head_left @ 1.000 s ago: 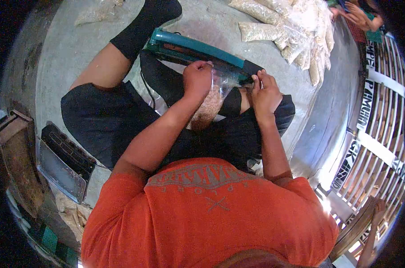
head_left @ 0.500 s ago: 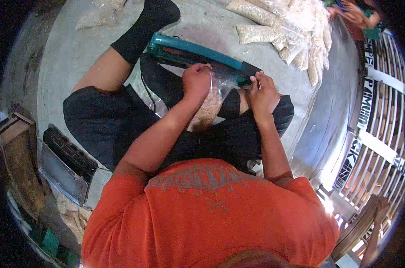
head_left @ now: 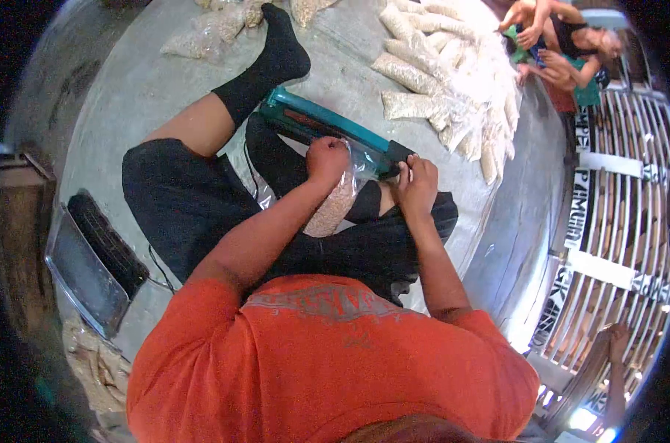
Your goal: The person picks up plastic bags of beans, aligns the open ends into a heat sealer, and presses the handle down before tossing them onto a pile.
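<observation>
My left hand [head_left: 327, 160] is closed on the top of a clear plastic bag [head_left: 333, 207], which is part-filled with beige grains and rests between my legs. The bag's loose clear mouth reaches the edge of a long green bag sealer [head_left: 327, 116] lying aslant in front of me. At the black right end of the sealer, my right hand [head_left: 419, 184] has its thumb and fingers curled around the tip. Whether those fingers also hold the bag's edge cannot be made out.
Filled bags [head_left: 453, 81] are piled ahead on the right, and more bags [head_left: 213, 33] lie at the far left. A dark tray-like object [head_left: 91, 273] stands by my left side. Another person [head_left: 564, 52] sits at the upper right, beside a slatted barrier [head_left: 630, 192] with lettering.
The view has shifted, showing more of the piled bags and the other person. My right hand stays at the sealer's end, and my left hand still grips the bag.
</observation>
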`<action>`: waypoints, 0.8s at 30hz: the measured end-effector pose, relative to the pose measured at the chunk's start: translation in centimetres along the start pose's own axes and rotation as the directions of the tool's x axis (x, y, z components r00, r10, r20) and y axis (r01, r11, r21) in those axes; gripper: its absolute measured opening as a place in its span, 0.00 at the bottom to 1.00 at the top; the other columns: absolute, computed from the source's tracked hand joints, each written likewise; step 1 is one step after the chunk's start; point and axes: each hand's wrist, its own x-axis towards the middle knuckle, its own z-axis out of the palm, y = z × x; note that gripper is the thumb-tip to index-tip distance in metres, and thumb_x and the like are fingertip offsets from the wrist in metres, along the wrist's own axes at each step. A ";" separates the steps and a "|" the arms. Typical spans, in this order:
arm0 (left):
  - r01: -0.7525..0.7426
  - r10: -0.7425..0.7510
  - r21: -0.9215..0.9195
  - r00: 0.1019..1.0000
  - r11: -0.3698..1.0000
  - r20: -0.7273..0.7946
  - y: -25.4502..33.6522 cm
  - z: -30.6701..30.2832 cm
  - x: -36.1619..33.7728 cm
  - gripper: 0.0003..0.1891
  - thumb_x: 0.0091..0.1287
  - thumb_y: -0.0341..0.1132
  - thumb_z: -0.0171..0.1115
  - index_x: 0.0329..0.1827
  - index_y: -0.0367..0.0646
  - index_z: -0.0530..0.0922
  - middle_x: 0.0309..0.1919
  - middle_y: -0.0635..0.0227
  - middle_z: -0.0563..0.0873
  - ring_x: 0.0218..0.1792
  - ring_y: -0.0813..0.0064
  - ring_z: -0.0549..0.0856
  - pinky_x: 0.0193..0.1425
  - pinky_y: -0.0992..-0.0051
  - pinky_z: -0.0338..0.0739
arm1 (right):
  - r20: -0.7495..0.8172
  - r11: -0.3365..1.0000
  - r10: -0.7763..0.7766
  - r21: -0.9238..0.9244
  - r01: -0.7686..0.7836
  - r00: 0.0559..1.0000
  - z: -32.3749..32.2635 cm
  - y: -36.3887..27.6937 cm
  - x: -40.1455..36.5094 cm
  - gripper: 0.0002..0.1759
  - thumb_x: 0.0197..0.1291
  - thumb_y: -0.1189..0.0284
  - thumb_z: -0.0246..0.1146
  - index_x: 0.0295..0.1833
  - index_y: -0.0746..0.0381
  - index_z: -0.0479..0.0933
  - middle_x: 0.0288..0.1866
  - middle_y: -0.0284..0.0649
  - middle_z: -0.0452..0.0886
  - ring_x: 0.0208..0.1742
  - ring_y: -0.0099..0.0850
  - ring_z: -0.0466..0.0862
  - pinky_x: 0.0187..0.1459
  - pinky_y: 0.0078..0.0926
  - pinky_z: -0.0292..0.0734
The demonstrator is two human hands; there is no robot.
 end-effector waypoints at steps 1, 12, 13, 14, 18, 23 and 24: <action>0.003 -0.003 -0.021 1.000 1.000 -0.017 0.3 0.0 0.0 0.13 0.67 0.38 0.62 0.33 0.39 0.88 0.27 0.57 0.90 0.31 0.60 0.90 0.41 0.62 0.82 | -0.038 1.000 -0.013 0.011 0.013 0.999 -0.2 -0.2 0.3 0.13 0.62 0.70 0.67 0.49 0.65 0.80 0.48 0.49 0.84 0.54 0.50 0.81 0.57 0.45 0.76; -0.037 0.058 -0.277 0.996 0.960 0.067 1.6 -0.8 -1.0 0.12 0.68 0.35 0.59 0.34 0.36 0.86 0.23 0.57 0.88 0.25 0.65 0.90 0.34 0.65 0.82 | -0.028 0.997 -0.076 0.028 0.077 0.997 -2.2 -1.9 0.2 0.27 0.59 0.66 0.72 0.60 0.69 0.75 0.62 0.58 0.74 0.65 0.56 0.73 0.68 0.49 0.68; -0.032 0.053 -0.282 0.996 0.959 0.065 2.2 -1.1 -1.4 0.12 0.68 0.35 0.59 0.34 0.36 0.86 0.23 0.57 0.88 0.25 0.65 0.90 0.34 0.65 0.82 | -0.028 0.997 -0.075 0.027 0.076 0.997 -2.2 -2.1 0.1 0.30 0.59 0.66 0.72 0.63 0.70 0.73 0.65 0.59 0.71 0.67 0.57 0.71 0.69 0.50 0.66; -0.027 0.047 -0.243 0.996 0.970 0.075 3.3 -1.8 -1.9 0.12 0.68 0.36 0.60 0.35 0.36 0.86 0.24 0.57 0.88 0.25 0.66 0.90 0.34 0.65 0.82 | -0.024 0.997 -0.079 0.024 0.079 0.997 -2.2 -2.3 0.0 0.30 0.59 0.66 0.72 0.63 0.70 0.73 0.65 0.59 0.71 0.67 0.57 0.71 0.69 0.50 0.66; 0.072 0.012 -0.416 0.980 0.907 0.197 1.8 -0.9 -1.2 0.12 0.67 0.36 0.62 0.38 0.35 0.86 0.26 0.57 0.89 0.26 0.68 0.90 0.33 0.67 0.83 | -0.065 0.985 -0.156 -0.081 0.151 0.986 -2.8 -3.9 -0.1 0.39 0.62 0.61 0.71 0.70 0.72 0.64 0.69 0.62 0.66 0.71 0.60 0.66 0.70 0.55 0.63; -0.043 0.146 -0.437 0.968 0.898 0.204 0.5 -0.5 -0.4 0.10 0.70 0.32 0.60 0.41 0.33 0.85 0.27 0.58 0.89 0.27 0.69 0.90 0.33 0.69 0.83 | -0.346 0.882 0.450 0.315 -0.350 0.823 1.2 -3.7 -3.6 0.37 0.69 0.58 0.67 0.73 0.69 0.63 0.68 0.57 0.69 0.67 0.47 0.72 0.64 0.44 0.73; -0.045 0.184 -0.490 0.953 0.870 0.239 0.5 -0.6 -0.5 0.10 0.70 0.31 0.60 0.42 0.32 0.85 0.28 0.58 0.89 0.27 0.69 0.90 0.33 0.69 0.83 | -0.346 0.882 0.451 0.313 -0.353 0.823 1.5 -2.9 -3.6 0.37 0.69 0.58 0.67 0.73 0.69 0.63 0.68 0.57 0.69 0.67 0.47 0.72 0.64 0.44 0.73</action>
